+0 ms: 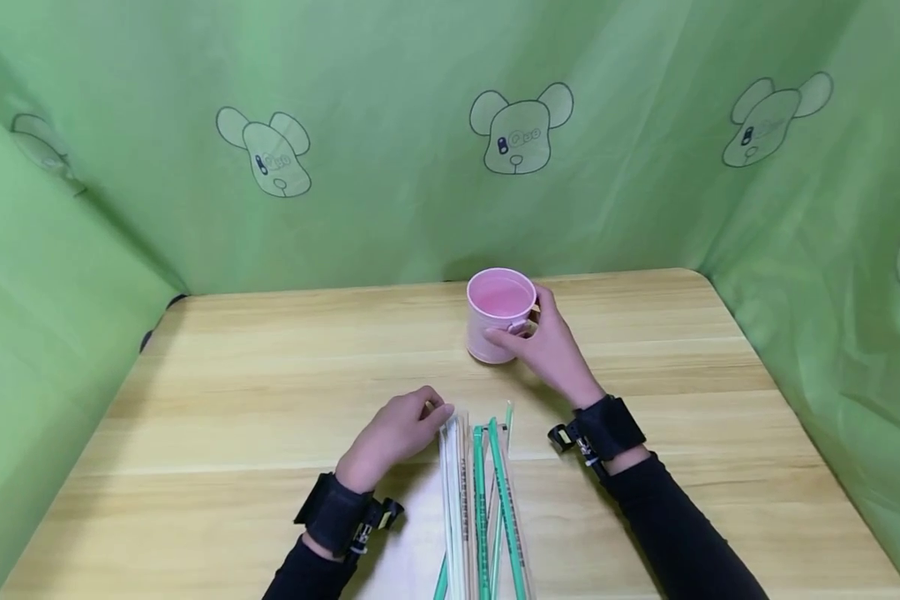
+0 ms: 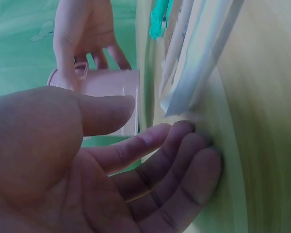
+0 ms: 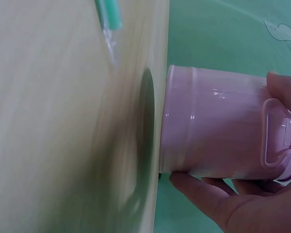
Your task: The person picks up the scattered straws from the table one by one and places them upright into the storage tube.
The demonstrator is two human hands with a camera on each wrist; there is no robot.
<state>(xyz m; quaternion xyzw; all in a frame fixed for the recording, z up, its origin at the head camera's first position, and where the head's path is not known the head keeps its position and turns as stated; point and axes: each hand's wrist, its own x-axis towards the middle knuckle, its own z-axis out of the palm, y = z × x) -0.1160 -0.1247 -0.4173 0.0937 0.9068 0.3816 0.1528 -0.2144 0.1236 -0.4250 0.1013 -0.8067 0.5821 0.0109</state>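
Note:
A pink plastic cup (image 1: 487,335) with a small handle stands upright near the back edge of the table; whether its base touches the wood I cannot tell. My right hand (image 1: 551,346) holds it from the handle side, thumb on one side and fingers on the other, as the cup (image 3: 223,124) in the right wrist view also shows. Below lies a bunch of wrapped drinking straws (image 1: 482,508), some white, some green. My left hand (image 1: 397,437) is beside the far ends of the white straws (image 2: 194,63), fingers loosely bent with nothing between them.
The wooden table (image 1: 270,383) is bounded at the back and sides by a green curtain (image 1: 390,192) with printed bear heads. The straws run toward the front edge of the head view. Each wrist wears a black strap (image 1: 609,427) with a small camera.

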